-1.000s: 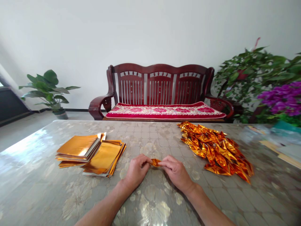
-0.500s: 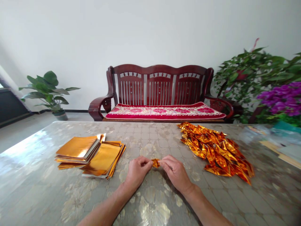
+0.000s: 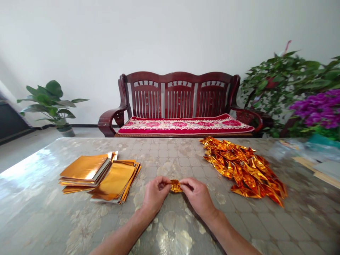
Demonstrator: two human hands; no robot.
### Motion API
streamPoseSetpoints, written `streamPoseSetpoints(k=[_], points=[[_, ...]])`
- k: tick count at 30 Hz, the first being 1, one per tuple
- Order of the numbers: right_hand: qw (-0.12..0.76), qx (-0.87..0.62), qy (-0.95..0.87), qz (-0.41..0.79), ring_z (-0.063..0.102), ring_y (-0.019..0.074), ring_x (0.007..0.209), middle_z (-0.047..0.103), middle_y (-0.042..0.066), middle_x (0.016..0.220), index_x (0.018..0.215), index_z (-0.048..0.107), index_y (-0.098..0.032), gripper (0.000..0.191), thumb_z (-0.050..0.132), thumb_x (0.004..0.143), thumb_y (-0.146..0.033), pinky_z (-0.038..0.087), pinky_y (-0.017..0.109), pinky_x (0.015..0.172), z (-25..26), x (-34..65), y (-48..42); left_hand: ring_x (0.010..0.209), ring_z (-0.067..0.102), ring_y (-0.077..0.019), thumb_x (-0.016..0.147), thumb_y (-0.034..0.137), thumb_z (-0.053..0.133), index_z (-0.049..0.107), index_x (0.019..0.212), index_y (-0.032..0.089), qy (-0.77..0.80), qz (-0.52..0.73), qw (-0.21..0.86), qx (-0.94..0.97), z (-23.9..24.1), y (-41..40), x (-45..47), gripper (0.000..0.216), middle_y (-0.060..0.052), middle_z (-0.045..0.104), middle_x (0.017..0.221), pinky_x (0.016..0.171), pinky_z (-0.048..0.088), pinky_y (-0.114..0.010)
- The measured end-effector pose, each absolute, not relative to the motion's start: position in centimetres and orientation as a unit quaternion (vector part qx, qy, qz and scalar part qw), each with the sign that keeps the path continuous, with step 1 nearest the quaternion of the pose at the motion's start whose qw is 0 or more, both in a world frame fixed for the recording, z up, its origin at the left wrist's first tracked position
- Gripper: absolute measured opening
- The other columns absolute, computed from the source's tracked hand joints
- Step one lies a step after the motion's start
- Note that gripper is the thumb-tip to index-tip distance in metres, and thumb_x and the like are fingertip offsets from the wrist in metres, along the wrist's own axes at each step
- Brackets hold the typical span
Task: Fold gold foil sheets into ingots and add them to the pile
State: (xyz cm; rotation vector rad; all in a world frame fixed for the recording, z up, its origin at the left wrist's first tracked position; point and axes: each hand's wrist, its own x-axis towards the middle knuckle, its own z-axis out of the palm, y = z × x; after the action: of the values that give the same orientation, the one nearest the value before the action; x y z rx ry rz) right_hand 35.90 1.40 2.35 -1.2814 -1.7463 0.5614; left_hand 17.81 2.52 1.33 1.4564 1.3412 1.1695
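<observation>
Between my two hands is a small folded gold foil paper (image 3: 175, 186), shiny and crinkled, over the middle of the table. My left hand (image 3: 156, 191) pinches its left end between thumb and fingers. At its right end, my right hand (image 3: 196, 194) grips it in the same kind of pinch. The fingertips cover both ends of the paper. To the left lie stacks of flat gold foil sheets (image 3: 114, 180). On the right is a pile of folded, pointed gold foil pieces (image 3: 240, 168).
The table (image 3: 117, 226) has a patterned, glossy cover. Clear plastic wrapping (image 3: 288, 148) and flat card pieces (image 3: 318, 171) lie at its right edge. Beyond the table stands a dark red wooden bench (image 3: 177, 95). A potted plant (image 3: 57, 102) and purple flowers (image 3: 317, 108) flank it.
The folded foil paper between my fingers now shows a wider, rounder face. My right fingers have shifted their pinch slightly on its end. The camera view has moved slightly.
</observation>
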Motion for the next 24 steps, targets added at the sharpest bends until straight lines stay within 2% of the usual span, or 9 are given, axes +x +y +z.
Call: streamPoseSetpoints(k=[3,7,9,11,14,18,24], points=[[0.452,-0.523,-0.679,0.248,0.070,0.0186,0.082,0.076,0.002,0.088,0.089,0.074,-0.024,0.015,0.059,0.085,-0.024,0.051,0.027,0.079,2.04,35.86,1.49,0.062,0.063,-0.0131,0.067,0.023,0.069,0.061,0.077,0.020,0.504,0.512,0.439,0.540,1.59,2.47,18.01,0.013,0.003,0.066,0.069,0.058,0.046,-0.021],[0.464,-0.537,-0.647,0.278,0.070,0.0202,0.083,0.076,0.003,0.088,0.089,0.075,-0.024,0.017,0.060,0.083,-0.027,0.052,0.030,0.081,1.81,35.67,1.72,0.069,0.067,-0.0159,0.064,0.025,0.071,0.065,0.089,0.018,0.493,0.515,0.487,0.504,1.70,2.54,18.14,0.027,-0.001,0.071,0.079,0.061,0.050,-0.023],[0.465,-0.541,-0.634,0.298,0.069,0.0209,0.082,0.074,0.004,0.085,0.083,0.075,-0.023,0.015,0.061,0.081,-0.028,0.053,0.031,0.079,1.85,35.56,1.84,0.066,0.066,-0.0164,0.065,0.029,0.070,0.069,0.087,0.017,0.502,0.488,0.505,0.505,1.69,2.64,18.13,0.025,-0.003,0.073,0.080,0.057,0.049,-0.023],[0.474,-0.546,-0.603,0.336,0.067,0.0212,0.079,0.071,0.005,0.084,0.080,0.074,-0.021,0.015,0.062,0.080,-0.031,0.054,0.030,0.071,1.95,35.45,1.90,0.062,0.064,-0.0156,0.065,0.032,0.070,0.071,0.082,0.016,0.511,0.478,0.506,0.504,1.69,2.77,18.09,0.023,-0.003,0.073,0.075,0.054,0.047,-0.023],[0.484,-0.549,-0.553,0.399,0.065,0.0198,0.070,0.069,0.005,0.081,0.075,0.071,-0.020,0.018,0.065,0.076,-0.037,0.053,0.029,0.062,2.09,35.34,1.85,0.057,0.062,-0.0145,0.065,0.034,0.071,0.071,0.077,0.017,0.514,0.485,0.506,0.494,1.69,2.89,17.99,0.020,-0.001,0.072,0.069,0.055,0.047,-0.023],[0.482,-0.549,-0.504,0.461,0.064,0.0185,0.068,0.068,0.003,0.071,0.080,0.070,-0.018,0.024,0.069,0.074,-0.041,0.051,0.028,0.066,2.19,35.24,1.51,0.057,0.061,-0.0144,0.066,0.032,0.072,0.071,0.074,0.017,0.510,0.494,0.501,0.494,1.56,2.89,17.85,0.017,0.001,0.069,0.063,0.058,0.047,-0.023],[0.485,-0.520,-0.458,0.534,0.063,0.0141,0.067,0.069,0.001,0.074,0.082,0.068,-0.016,0.029,0.073,0.073,-0.044,0.050,0.024,0.065,2.40,34.97,1.09,0.069,0.065,-0.0173,0.068,0.032,0.073,0.071,0.072,0.017,0.499,0.517,0.471,0.512,1.53,2.80,17.85,0.015,-0.002,0.072,0.072,0.068,0.051,-0.025]])
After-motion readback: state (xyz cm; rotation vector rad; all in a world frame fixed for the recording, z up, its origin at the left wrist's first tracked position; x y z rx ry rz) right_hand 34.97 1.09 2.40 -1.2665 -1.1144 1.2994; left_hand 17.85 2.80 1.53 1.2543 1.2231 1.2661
